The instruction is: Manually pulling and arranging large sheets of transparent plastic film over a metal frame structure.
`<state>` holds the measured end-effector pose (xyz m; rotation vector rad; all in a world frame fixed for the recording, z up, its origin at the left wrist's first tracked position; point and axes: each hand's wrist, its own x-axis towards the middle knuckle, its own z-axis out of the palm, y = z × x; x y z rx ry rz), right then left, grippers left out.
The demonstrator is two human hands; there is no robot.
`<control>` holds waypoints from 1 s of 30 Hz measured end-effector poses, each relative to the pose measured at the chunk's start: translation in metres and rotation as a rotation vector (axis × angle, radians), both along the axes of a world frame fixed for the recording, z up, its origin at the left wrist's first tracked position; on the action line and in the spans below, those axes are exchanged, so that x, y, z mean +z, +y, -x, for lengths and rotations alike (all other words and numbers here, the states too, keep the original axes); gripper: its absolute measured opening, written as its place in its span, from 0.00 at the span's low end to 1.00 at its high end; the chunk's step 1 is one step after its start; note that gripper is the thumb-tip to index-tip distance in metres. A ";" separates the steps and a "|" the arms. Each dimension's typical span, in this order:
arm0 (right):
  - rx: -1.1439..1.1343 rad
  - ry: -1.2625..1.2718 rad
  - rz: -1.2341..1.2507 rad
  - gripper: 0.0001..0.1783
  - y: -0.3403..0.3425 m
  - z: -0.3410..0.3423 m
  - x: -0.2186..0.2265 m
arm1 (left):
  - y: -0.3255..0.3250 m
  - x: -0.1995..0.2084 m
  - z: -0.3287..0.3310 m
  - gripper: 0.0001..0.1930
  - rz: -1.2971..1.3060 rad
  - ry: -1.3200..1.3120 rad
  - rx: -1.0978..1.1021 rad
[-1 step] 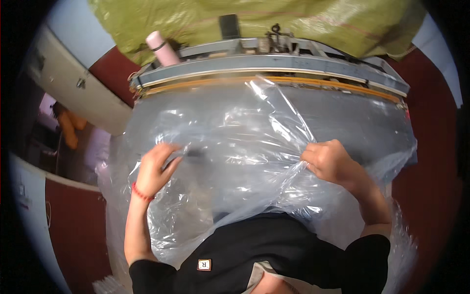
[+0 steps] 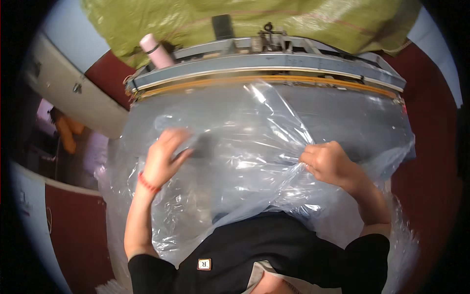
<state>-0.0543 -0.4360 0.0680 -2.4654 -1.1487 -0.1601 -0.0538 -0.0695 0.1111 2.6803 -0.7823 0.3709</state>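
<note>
**A:** At a sealing bench, under a worker's two bare hands: a large clear plastic bag (image 2: 254,147) lies spread over the grey bench top (image 2: 352,117). What does each hand do?

**B:** Left hand (image 2: 164,157) lies flat on the film with fingers loosely spread, apparently pressing it down, pinching nothing. Right hand (image 2: 330,164) is curled shut, gripping a bunched fold of the same bag, likely to keep the sheet taut between the two hands.

**A:** And beyond the grips?

**B:** Just past both hands, the bag's far edge reaches toward the long sealing bar (image 2: 264,73) with its orange strip. Behind that hangs a green woven sack (image 2: 196,19); a pink bottle (image 2: 156,51) stands beyond the left hand, at the bar's end.

**A:** Nearer than the hands?

**B:** Slack film drapes off the bench onto the worker's black shirt (image 2: 254,250). A red band (image 2: 147,183) circles the left wrist.
</note>
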 end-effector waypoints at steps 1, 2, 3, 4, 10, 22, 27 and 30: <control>-0.020 0.019 0.018 0.04 -0.006 0.006 -0.002 | -0.027 -0.007 -0.023 0.26 0.010 -0.004 -0.033; -0.043 0.020 0.020 0.04 -0.011 0.013 -0.004 | -0.053 -0.018 -0.050 0.29 -0.059 -0.069 -0.100; -0.046 0.041 0.027 0.04 -0.015 0.018 -0.007 | -0.078 -0.030 -0.074 0.31 -0.128 -0.134 -0.164; -0.056 0.065 0.036 0.04 -0.021 0.024 -0.009 | -0.103 -0.037 -0.092 0.32 -0.201 -0.146 -0.247; -0.153 0.192 -0.085 0.04 -0.055 0.044 -0.020 | -0.202 -0.079 -0.150 0.13 0.011 -0.042 -0.781; -0.717 -0.042 -0.892 0.18 -0.083 -0.010 -0.017 | -0.311 -0.043 -0.121 0.19 0.721 0.751 -0.281; -0.492 0.458 -1.292 0.11 -0.105 -0.052 -0.041 | -0.315 -0.042 -0.116 0.18 0.585 0.874 -0.471; -0.734 0.534 -1.176 0.10 -0.111 -0.043 -0.029 | -0.296 -0.052 -0.130 0.13 0.607 0.957 -0.527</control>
